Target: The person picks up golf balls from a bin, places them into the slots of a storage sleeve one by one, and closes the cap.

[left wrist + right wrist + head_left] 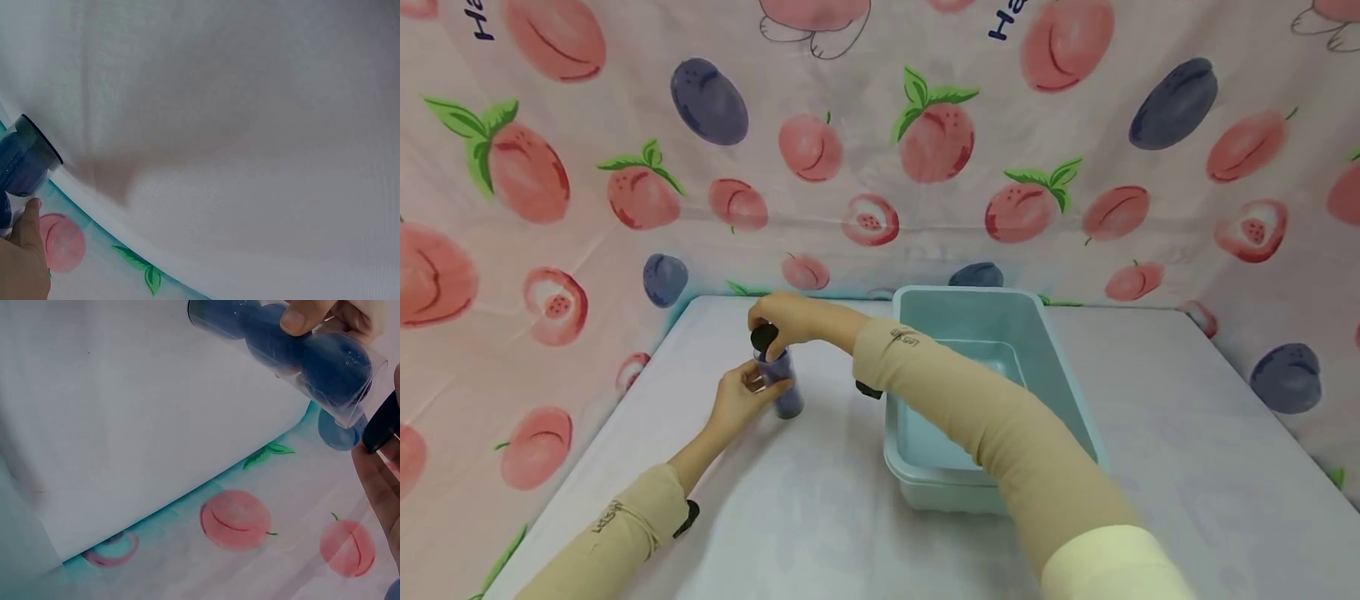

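Note:
My left hand (736, 403) grips a clear plastic tube (787, 398), which stands nearly upright above the left part of the table. Large dark-blue balls (337, 365) are stacked inside it, plain in the right wrist view. The tube has a dark base, seen in the left wrist view, and its clear upper end is uncovered. With thumb and fingers my right hand (797, 318) pinches a round black cap (764, 337), tilted and close over that open end. In the right wrist view a small gap shows between the cap and the tube's rim.
A pale blue-green rectangular basin (940, 437) stands right of the tube, with my right forearm crossing over it. White cloth covers the table (820, 517). A fruit-print curtain (865, 100) hangs behind and along both sides.

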`<state>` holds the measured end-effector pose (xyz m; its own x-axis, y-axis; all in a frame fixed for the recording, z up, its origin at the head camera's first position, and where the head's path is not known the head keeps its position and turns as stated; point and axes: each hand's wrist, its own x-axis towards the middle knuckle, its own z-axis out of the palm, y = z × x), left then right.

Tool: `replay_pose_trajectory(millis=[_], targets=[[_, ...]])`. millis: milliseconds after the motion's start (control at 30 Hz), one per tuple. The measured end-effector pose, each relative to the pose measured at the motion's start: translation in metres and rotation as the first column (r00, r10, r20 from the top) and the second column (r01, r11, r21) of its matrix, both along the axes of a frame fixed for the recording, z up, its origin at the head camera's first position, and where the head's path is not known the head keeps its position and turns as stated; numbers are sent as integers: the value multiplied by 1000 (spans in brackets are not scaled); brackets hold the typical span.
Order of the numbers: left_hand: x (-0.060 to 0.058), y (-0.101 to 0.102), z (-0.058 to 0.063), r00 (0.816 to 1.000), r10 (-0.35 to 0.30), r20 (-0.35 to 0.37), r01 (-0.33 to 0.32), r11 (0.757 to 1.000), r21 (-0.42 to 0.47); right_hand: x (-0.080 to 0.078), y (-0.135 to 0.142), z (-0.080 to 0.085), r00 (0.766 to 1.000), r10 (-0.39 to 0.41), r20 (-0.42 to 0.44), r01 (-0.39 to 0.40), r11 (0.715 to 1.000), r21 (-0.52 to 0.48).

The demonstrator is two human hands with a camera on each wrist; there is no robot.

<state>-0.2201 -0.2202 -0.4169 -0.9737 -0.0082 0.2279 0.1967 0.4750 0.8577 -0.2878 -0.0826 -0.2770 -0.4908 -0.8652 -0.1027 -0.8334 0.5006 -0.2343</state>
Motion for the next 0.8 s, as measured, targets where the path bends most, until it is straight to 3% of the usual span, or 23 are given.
replay_pose_trajectory(millis=[333, 533, 800], targets=[[1, 0, -3, 1000, -31, 3, 31, 999, 29, 7, -7, -7, 1000, -10, -19, 12, 994, 112], [-3, -2, 1, 999, -27, -20, 27, 1000, 0, 5, -9, -4, 999, -28, -25, 31, 993, 110], [-3, -3, 1, 999, -28, 42, 28, 999, 23, 5, -11, -5, 999, -7, -35, 12, 992, 129]])
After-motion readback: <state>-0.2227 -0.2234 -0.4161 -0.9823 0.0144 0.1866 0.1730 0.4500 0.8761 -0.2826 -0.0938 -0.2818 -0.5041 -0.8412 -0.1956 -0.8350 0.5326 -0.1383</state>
